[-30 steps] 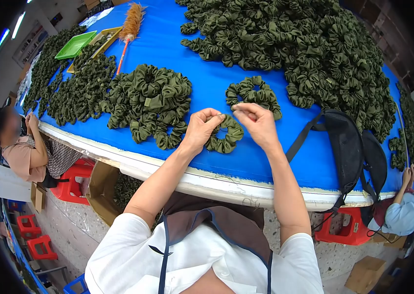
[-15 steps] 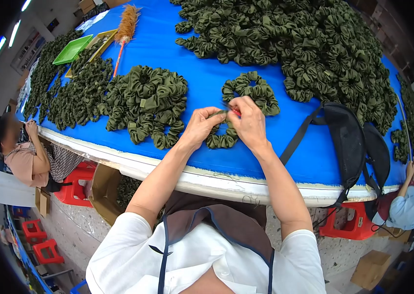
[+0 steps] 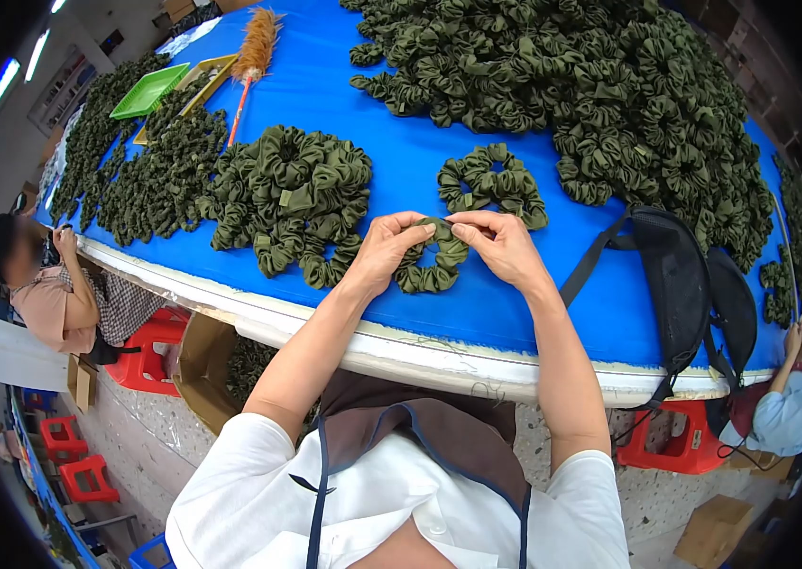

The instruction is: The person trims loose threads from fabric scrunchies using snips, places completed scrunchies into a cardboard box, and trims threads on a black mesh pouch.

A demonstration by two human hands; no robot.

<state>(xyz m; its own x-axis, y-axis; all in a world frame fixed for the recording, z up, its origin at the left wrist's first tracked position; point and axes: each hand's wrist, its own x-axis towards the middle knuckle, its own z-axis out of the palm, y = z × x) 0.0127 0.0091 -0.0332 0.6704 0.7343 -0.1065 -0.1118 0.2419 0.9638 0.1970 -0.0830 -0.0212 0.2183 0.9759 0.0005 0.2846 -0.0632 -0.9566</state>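
Observation:
A dark green fabric scrunchie [image 3: 427, 279] hangs between my two hands just above the blue-covered table. My left hand [image 3: 386, 250] pinches its upper left edge between thumb and fingers. At its top right, the thumb and fingertips of my right hand [image 3: 505, 250] close on the cloth; any tool in that palm is hidden. Right behind my hands lie a few more green scrunchies [image 3: 520, 190]. To the left of my left hand sits a stacked pile of scrunchies [image 3: 311, 190].
A large scrunchie heap [image 3: 553, 76] covers the back right. Left stand a feather duster [image 3: 254, 52], a green tray [image 3: 149, 90] and a yellow tray [image 3: 206, 85]. A black waist bag [image 3: 668, 275] hangs over the front edge. People sit left [image 3: 59, 294] and right [image 3: 790, 408].
My right hand has turned from holding a small red-handled tool at the scrunchie to pinching the cloth. The tool is out of sight, and the scrunchie's ring shows more fully.

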